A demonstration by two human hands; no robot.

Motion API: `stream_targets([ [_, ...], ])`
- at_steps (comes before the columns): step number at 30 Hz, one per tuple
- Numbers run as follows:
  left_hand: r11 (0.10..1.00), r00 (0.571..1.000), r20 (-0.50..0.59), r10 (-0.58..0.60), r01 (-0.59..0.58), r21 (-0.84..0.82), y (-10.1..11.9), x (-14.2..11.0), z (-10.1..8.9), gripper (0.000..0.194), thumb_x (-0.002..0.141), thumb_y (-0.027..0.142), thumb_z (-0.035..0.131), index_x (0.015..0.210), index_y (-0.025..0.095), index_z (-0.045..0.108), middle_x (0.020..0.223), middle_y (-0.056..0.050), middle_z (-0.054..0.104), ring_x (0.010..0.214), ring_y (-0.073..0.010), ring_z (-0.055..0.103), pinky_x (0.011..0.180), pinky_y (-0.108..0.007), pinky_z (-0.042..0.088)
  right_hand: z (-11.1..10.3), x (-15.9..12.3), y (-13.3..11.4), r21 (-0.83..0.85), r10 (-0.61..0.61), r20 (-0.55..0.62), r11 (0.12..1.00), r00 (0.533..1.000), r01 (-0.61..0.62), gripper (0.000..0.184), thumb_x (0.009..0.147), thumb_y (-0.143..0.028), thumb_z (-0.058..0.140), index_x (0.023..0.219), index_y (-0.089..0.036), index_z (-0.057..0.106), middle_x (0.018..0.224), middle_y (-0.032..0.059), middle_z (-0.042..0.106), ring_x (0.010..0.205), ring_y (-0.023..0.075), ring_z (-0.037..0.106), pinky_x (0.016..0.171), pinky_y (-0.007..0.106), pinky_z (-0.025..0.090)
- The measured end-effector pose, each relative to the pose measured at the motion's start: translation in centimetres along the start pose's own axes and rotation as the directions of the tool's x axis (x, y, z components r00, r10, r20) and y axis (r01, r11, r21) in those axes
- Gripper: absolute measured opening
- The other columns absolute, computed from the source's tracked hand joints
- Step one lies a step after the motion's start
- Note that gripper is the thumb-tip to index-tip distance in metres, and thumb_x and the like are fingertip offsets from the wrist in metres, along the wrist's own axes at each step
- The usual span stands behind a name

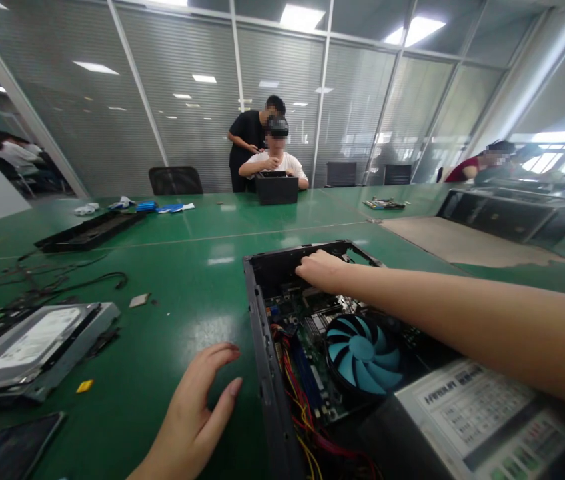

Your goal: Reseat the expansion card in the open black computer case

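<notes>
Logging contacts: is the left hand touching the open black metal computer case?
No, a strip of glossy green tabletop shows between the left hand and the black computer case.

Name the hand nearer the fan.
Right: the right hand is beyond the fan, at the far end of the case; the left hand is outside it, to the fan's left.

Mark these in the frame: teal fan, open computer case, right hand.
Teal fan (362,349): head view, on its central hub.
Open computer case (267,380): head view, on its left-hand wall.
Right hand (325,270): head view, back of the hand.
</notes>
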State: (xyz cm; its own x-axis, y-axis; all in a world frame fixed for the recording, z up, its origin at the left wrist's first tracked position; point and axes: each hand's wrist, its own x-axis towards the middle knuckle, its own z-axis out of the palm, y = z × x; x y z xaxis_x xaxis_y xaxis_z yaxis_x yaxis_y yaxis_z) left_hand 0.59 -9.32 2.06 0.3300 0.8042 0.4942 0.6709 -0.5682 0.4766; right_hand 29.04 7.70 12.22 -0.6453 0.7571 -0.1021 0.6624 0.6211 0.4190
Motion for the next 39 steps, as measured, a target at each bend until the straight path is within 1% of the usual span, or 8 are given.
stream_targets([
  [7, 1.0, 1.0, -0.017, 0.013, -0.013, -0.014, 0.1, 0.0, 0.1, 0.03, 0.095, 0.027, 0.051, 0.125, 0.026, 0.052, 0.127, -0.011, 0.06, 0.12, -0.0286, 0.058, 0.101, -0.046, 0.05, -0.3, 0.2, -0.8, -0.052, 0.053, -0.035, 0.997, 0.998, -0.055, 0.021, 0.089, -0.012, 0.05, 0.093, -0.012, 0.07, 0.095, 0.0178, 0.072, 0.091, 0.0326, 0.069, 0.078, 0.043, 0.05],
  [11, 1.0, 1.0, -0.018, 0.013, -0.013, -0.025, 0.2, 0.1, 0.1, 0.03, 0.095, 0.026, 0.051, 0.125, 0.025, 0.052, 0.127, -0.012, 0.06, 0.121, -0.028, 0.057, 0.102, -0.046, 0.05, -0.7, -0.4, -0.1, -0.015, 0.137, -0.012, 0.99, 0.991, -0.137, 0.022, 0.088, -0.009, 0.049, 0.1, -0.011, 0.067, 0.097, 0.0183, 0.071, 0.09, 0.0307, 0.07, 0.072, 0.036, 0.05],
  [16, 0.999, 1.0, -0.022, 0.006, -0.007, -0.038, 0.3, 0.1, 0.1, 0.03, 0.094, 0.025, 0.052, 0.124, 0.024, 0.053, 0.126, -0.01, 0.06, 0.12, -0.0271, 0.057, 0.102, -0.044, 0.049, -0.5, -1.6, 1.3, 0.141, 0.044, -0.029, 0.989, 0.999, -0.04, 0.04, 0.085, -0.012, 0.056, 0.124, -0.019, 0.057, 0.116, 0.0131, 0.064, 0.093, 0.0253, 0.068, 0.071, 0.029, 0.047],
  [22, 0.998, 1.0, -0.013, -0.002, 0.001, -0.055, 0.3, 0.0, 0.2, 0.029, 0.095, 0.025, 0.051, 0.125, 0.025, 0.051, 0.126, -0.01, 0.059, 0.121, -0.0263, 0.055, 0.103, -0.045, 0.047, -1.3, -1.9, 2.0, 0.395, -0.021, -0.127, 0.916, 0.992, 0.07, 0.04, 0.096, -0.025, 0.048, 0.136, -0.02, 0.054, 0.124, 0.0112, 0.065, 0.113, 0.0243, 0.06, 0.093, 0.032, 0.043],
  [25, 0.998, 1.0, -0.012, -0.022, 0.021, -0.065, 0.3, 0.1, 0.2, 0.028, 0.095, 0.025, 0.051, 0.124, 0.024, 0.051, 0.126, -0.011, 0.059, 0.121, -0.027, 0.055, 0.103, -0.045, 0.047, -1.4, -2.0, 2.2, 0.45, -0.099, -0.118, 0.882, 0.988, 0.142, 0.04, 0.098, -0.028, 0.045, 0.136, -0.021, 0.055, 0.126, 0.0106, 0.064, 0.113, 0.0226, 0.059, 0.094, 0.032, 0.042],
  [29, 0.995, 0.999, 0.003, -0.048, 0.048, -0.082, 0.2, 0.2, 0.2, 0.028, 0.095, 0.026, 0.05, 0.124, 0.025, 0.051, 0.125, -0.011, 0.059, 0.119, -0.0276, 0.055, 0.1, -0.045, 0.049, -1.4, -1.8, 2.2, 0.288, -0.064, -0.107, 0.953, 0.992, 0.093, 0.037, 0.098, -0.028, 0.045, 0.132, -0.024, 0.059, 0.115, 0.0103, 0.067, 0.103, 0.0239, 0.063, 0.087, 0.035, 0.041],
  [33, 0.994, 0.998, 0.018, -0.057, 0.059, -0.091, 0.1, 0.3, 0.3, 0.028, 0.096, 0.027, 0.049, 0.124, 0.025, 0.051, 0.123, -0.011, 0.059, 0.116, -0.0276, 0.056, 0.098, -0.045, 0.049, -1.8, -1.6, 2.1, 0.074, 0.011, -0.121, 0.997, 0.993, -0.002, 0.027, 0.095, -0.025, 0.049, 0.115, -0.023, 0.067, 0.104, 0.0095, 0.069, 0.092, 0.0231, 0.065, 0.078, 0.033, 0.039],
  [39, 0.994, 0.998, 0.009, -0.065, 0.065, -0.09, 0.1, 0.3, 0.1, 0.028, 0.095, 0.027, 0.05, 0.123, 0.025, 0.053, 0.119, -0.009, 0.061, 0.111, -0.0258, 0.058, 0.095, -0.04, 0.051, -1.4, -1.1, 2.0, 0.045, -0.01, -0.071, 0.999, 0.997, 0.013, 0.023, 0.091, -0.023, 0.053, 0.107, -0.023, 0.069, 0.104, 0.0085, 0.071, 0.093, 0.023, 0.066, 0.072, 0.031, 0.04],
])
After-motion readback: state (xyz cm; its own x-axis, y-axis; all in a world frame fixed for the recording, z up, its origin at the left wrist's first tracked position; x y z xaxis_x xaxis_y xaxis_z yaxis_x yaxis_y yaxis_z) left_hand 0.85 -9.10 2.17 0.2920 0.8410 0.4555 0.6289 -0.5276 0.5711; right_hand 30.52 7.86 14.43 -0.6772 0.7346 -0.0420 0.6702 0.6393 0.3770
